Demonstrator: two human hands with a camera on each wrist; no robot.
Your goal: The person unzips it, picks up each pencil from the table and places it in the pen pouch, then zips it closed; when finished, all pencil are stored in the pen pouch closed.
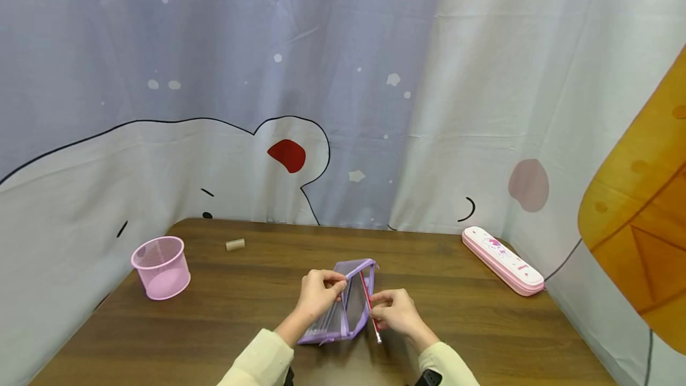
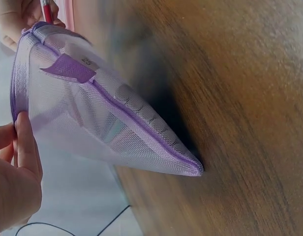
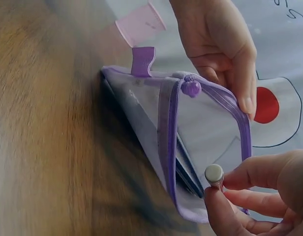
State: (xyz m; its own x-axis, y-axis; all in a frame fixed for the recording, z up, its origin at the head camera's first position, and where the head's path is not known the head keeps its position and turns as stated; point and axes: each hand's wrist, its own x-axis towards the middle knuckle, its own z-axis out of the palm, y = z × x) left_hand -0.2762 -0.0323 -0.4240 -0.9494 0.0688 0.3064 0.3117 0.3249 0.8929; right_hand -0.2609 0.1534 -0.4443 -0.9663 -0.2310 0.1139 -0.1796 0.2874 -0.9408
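Note:
A purple mesh zip pouch (image 1: 334, 320) is held tilted over the table, its zipped mouth spread. My left hand (image 1: 318, 295) pinches the rim of that mouth between thumb and fingers. A red pencil (image 1: 370, 305) is between the thumb and fingers of my right hand (image 1: 395, 313). Its white eraser end (image 3: 214, 173) points out toward the right wrist camera, while the far end reaches in at the pouch's mouth. Through the mesh, dark slim items (image 3: 188, 169) show inside. A purple fabric tab (image 2: 70, 69) sticks out from the pouch's side.
On the wooden table (image 1: 257, 296), a pink mesh cup (image 1: 162, 270) stands at the left. A small beige cylinder (image 1: 235, 245) lies near the back edge. At the right lies a pink and white pencil case (image 1: 502, 260). Printed curtains hang behind.

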